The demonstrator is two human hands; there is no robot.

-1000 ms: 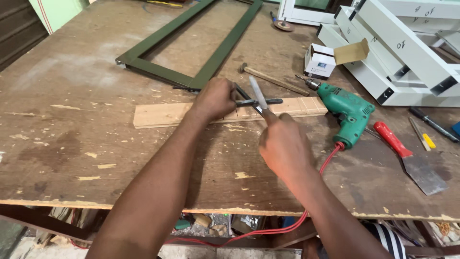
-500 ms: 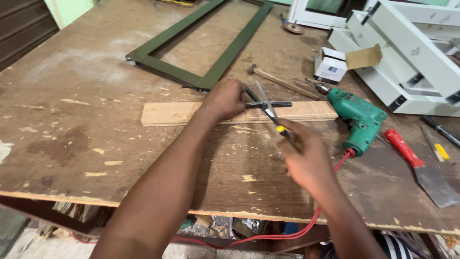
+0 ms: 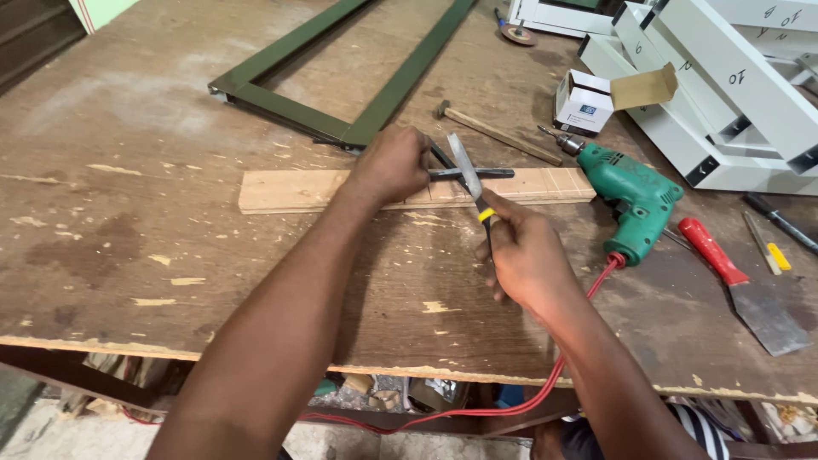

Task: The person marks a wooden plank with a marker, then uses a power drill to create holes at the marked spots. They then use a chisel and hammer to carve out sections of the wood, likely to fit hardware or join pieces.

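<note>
Fingers of the right hand [image 3: 524, 255] stay closed on a flat steel chisel [image 3: 467, 170], now tipped nearer upright than a second ago. Beyond, the left hand [image 3: 392, 163] keeps pinning a dark metal rod [image 3: 473, 174] across the pale wooden strip [image 3: 290, 191].

Beyond the fingers: green framework [image 3: 341, 77], hammer [image 3: 494, 132], small white carton [image 3: 584, 102]. To their right: green drill [image 3: 635, 192], red-handled scraper [image 3: 741, 290], white profiles [image 3: 724, 77].
</note>
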